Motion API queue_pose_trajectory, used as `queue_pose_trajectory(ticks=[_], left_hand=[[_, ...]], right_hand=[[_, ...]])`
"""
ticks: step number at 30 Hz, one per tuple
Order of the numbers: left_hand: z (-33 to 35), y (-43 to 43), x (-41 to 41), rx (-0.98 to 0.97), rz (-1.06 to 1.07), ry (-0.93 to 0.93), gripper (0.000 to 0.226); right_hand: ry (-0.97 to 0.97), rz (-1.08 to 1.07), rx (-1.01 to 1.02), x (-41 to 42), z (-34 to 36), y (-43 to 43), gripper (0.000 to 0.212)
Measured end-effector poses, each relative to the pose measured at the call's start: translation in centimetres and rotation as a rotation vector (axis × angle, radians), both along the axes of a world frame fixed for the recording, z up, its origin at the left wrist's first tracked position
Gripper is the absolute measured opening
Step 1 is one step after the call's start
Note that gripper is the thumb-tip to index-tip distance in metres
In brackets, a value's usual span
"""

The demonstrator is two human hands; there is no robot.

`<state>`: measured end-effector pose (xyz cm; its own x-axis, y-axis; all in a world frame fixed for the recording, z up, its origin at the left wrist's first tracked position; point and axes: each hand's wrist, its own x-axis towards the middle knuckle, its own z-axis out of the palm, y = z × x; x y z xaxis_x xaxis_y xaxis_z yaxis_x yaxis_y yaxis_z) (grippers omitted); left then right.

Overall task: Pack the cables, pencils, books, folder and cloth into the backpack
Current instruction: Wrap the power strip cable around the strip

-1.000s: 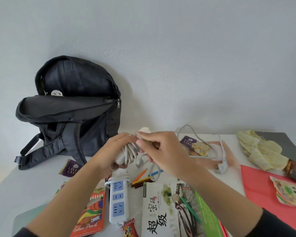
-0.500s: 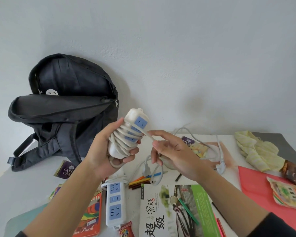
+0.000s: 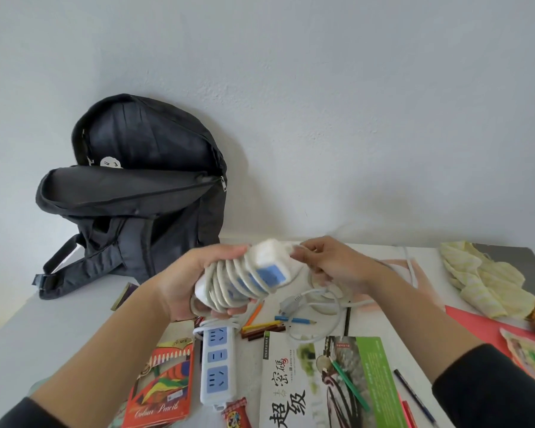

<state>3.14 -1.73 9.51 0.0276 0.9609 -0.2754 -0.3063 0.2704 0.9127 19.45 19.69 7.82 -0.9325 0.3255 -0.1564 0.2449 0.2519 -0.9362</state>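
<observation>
My left hand [image 3: 184,281] grips a white power strip [image 3: 254,274] with blue sockets, its cable coiled around the body. My right hand [image 3: 331,264] pinches the loose end of that cable [image 3: 318,304] at the strip's far tip. The black backpack [image 3: 136,193] leans on the wall at the back left, its top unzipped and open. A second power strip [image 3: 217,359] lies flat below my hands. Loose coloured pencils [image 3: 266,327] lie beside a book [image 3: 318,384]. A yellow cloth [image 3: 485,279] and a red folder [image 3: 482,329] are on the right.
An orange colour pencil box [image 3: 164,387] lies at the near left. Snack packets [image 3: 528,356] rest on the folder, and another packet [image 3: 124,296] sits by the backpack strap. A dark sheet [image 3: 525,267] lies under the cloth at the far right.
The wrapped power strip has dropped from upright to tilted, lower over the table. My right hand has moved up from the dangling cable to the strip's far tip.
</observation>
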Motion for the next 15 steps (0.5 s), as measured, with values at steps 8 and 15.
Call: queue_pose_trajectory(ticks=[8,15], left_hand=[[-2.4,1.3,1.4,-0.172,0.139,0.378,0.053],[-3.0,2.3,1.0,-0.047,0.391,0.24,0.058]], right_hand=[[0.101,0.028,0.064,-0.5,1.6,-2.9,0.037],[0.274,0.029,0.431,0.5,1.9,-5.4,0.04]])
